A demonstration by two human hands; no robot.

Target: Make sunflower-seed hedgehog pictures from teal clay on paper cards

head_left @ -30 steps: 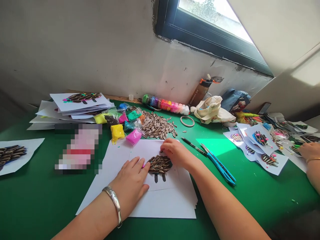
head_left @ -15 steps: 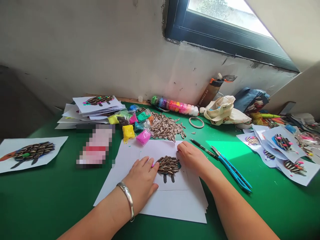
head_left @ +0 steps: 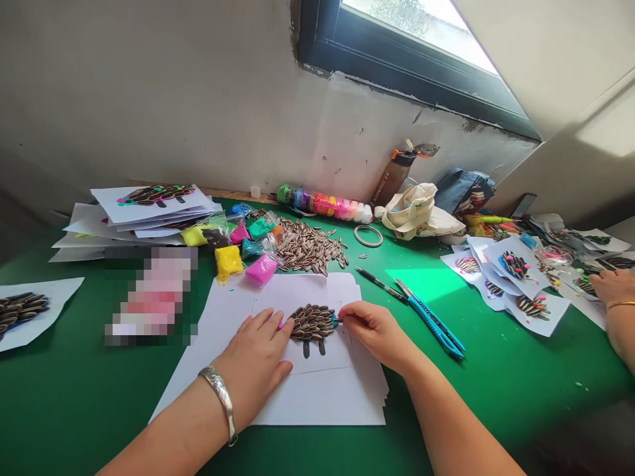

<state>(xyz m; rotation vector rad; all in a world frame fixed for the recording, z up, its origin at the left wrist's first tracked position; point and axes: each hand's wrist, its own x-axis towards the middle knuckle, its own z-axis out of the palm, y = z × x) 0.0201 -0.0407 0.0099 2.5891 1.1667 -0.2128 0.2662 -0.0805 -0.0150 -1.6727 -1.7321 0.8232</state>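
Right hand has come nearer the seed-covered figure since the frame before: its fingertips, previously above and to the right of the figure, now sit against the blue patch at the figure's right end. The figure lies on a white sheet on top of larger paper, mid-width on the green surface and well in from its far edge. Right fingers are pinched together, seemingly on a small dark piece, probably a seed, though too little shows to be sure. Left hand lies flat with its fingers extended and slightly apart, gripping nothing, covering the figure's left end beside a bit of pink.

So narrow a piece could twist or drop if the pinch loosens, or cling to the fingertips if the blue patch is tacky. A push too far leftward might lift or skew the seeds already laid. Should the left hand ease off, the sheet could slide on the paper under it; pressing too hard there might flatten the pink bit. Toward the surface's right side, the blue cutter and the pen lie near the right forearm, where a wide sweep could knock them.
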